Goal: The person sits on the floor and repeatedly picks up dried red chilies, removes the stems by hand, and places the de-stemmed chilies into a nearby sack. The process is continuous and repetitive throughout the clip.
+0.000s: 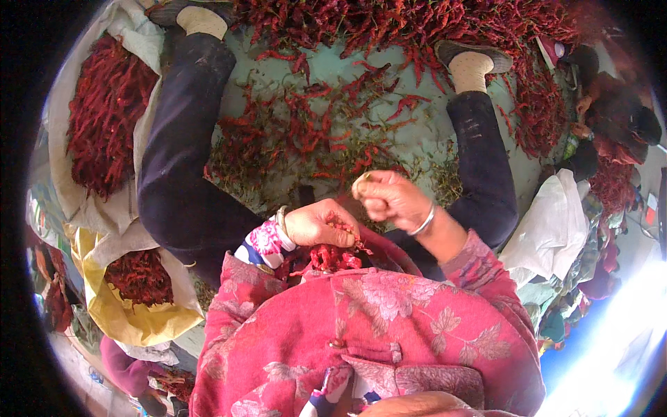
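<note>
My left hand (322, 225) is closed around a bunch of dried red chili peppers (333, 258), which hang below its fingers over my lap. Up and to the right of it, my right hand (388, 197) is raised, with thumb and fingertips pinched on a small greenish piece, perhaps a chili stem. The wrist of my right hand bears a silver bangle. Loose red chilies (312, 117) and green-brown stems (443, 180) lie scattered on the pale green ground between my outstretched legs.
A large heap of red chilies (396, 23) lies beyond my feet. At the left stand a white woven sack (65, 177) and a yellow-lined sack (104, 318), both holding chilies. A white sack (547, 229) lies at the right. Other people sit at the right and lower left edges.
</note>
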`<state>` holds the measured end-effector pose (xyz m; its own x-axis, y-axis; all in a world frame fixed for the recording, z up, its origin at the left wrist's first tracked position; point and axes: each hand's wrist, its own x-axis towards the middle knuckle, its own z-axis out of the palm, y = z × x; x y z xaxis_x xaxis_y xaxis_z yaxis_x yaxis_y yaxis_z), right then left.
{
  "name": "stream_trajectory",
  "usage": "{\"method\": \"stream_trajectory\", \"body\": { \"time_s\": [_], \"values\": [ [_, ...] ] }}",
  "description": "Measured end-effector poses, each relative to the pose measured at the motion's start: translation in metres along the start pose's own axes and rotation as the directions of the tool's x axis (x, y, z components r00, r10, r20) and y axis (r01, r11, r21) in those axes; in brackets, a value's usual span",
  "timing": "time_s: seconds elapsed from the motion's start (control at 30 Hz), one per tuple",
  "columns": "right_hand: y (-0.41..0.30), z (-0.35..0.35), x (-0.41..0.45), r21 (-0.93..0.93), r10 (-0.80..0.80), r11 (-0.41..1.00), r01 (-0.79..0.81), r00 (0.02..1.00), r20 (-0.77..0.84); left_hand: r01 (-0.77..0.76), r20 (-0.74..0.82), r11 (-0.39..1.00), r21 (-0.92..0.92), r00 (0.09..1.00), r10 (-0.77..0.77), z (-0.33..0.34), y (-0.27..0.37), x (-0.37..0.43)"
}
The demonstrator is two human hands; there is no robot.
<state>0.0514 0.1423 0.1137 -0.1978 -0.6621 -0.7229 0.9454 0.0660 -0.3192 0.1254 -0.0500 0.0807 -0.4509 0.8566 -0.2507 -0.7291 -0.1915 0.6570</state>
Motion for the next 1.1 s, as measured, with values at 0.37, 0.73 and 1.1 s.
{"method": "stream_trajectory", "body": {
  "time_s": [0.37,0.73,1.1],
  "values": [
    [-0.164,-0.184,0.108,-0.923,-0.942,-0.019,-0.384,0.317,-0.113,-0.342,-0.505,0.91,-0.235,0.843,0.186,-0.02,-0.005,0.022],
    [-0.08,-0.132,0.072,-0.917,-0.684,0.391,-0.077,0.643,-0.345,-0.377,-0.608,0.837,-0.396,0.791,0.069,-0.018,-0.008,0.029],
    [-0.01,-0.043,0.016,-0.994,-0.833,-0.023,0.108,0.548,0.079,-0.446,-0.68,0.814,-0.372,0.728,0.088,-0.009,-0.012,0.023]
  ]
}}
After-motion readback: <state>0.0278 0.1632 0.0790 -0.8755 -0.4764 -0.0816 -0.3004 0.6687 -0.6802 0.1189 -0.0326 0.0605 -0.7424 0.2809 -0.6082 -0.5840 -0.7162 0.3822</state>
